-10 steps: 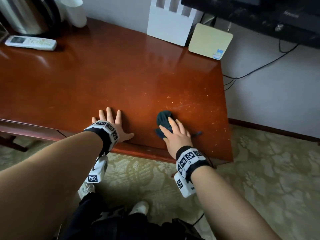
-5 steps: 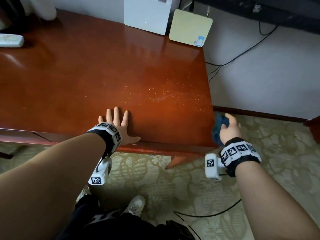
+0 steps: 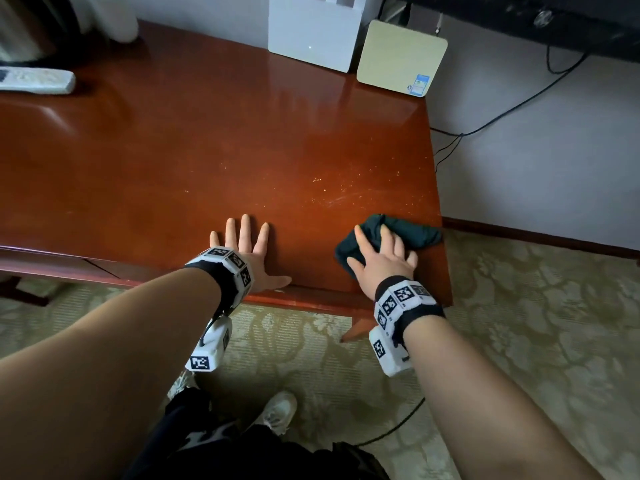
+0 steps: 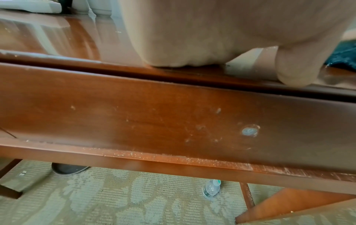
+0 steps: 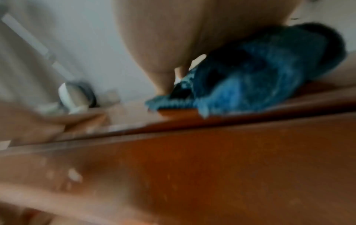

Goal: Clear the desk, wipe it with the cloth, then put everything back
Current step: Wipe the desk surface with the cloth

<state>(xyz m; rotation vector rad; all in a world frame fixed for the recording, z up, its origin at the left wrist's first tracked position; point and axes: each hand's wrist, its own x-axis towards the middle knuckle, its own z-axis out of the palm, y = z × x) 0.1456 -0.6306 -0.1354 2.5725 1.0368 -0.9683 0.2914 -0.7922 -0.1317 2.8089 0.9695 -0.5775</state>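
Observation:
The reddish wooden desk (image 3: 207,150) fills the head view. A dark teal cloth (image 3: 412,233) lies bunched at its near right corner, reaching the right edge. My right hand (image 3: 381,258) lies on top of it, fingers spread and bent over the bunch, gripping and pressing it onto the wood. The blurred right wrist view shows the cloth (image 5: 260,79) under that hand (image 5: 163,38). My left hand (image 3: 246,244) rests flat on the desk near the front edge, fingers straight; in the left wrist view its palm (image 4: 192,30) and thumb touch the top. Pale specks (image 3: 339,192) dot the wood beyond the cloth.
At the back stand a white box (image 3: 311,39) and a beige flat box (image 3: 398,57). A white remote (image 3: 34,81), a kettle (image 3: 20,26) and a white cup (image 3: 117,19) sit far left. Cables hang by the wall; a bottle (image 4: 210,188) lies on the carpet under the desk.
My right hand swept the cloth rightward off the desk's right edge, then came back onto the near right corner. The left hand stayed flat in place.

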